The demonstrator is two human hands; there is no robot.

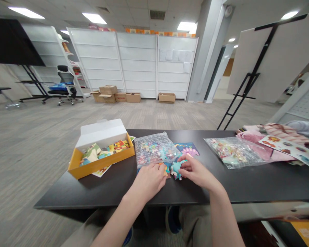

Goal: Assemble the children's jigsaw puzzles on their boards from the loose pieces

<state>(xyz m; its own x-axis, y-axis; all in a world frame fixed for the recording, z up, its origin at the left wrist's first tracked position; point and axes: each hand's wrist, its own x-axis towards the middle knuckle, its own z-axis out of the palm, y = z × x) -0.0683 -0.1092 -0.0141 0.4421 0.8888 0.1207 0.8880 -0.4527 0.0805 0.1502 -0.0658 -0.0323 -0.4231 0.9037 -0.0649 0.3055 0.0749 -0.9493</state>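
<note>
My left hand (152, 175) rests low over the table with its fingers curled together on an orange puzzle piece (166, 169), most of which they cover. Just to the right, my right hand (194, 169) pinches a turquoise puzzle piece (175, 168) between thumb and fingers. The two pieces are very close; whether they touch I cannot tell. Behind the hands lies a clear plastic bag (154, 145) with colourful pieces in or under it. A dark blue card (187, 149) with a purple figure lies past the right hand.
On the left of the black table (113, 192) stands an open yellow box (103, 164) holding puzzle pieces, with cards partly beneath it. At right lie another clear bag of pieces (231, 151), pink cloth (265, 140) and a sticker sheet (290, 149).
</note>
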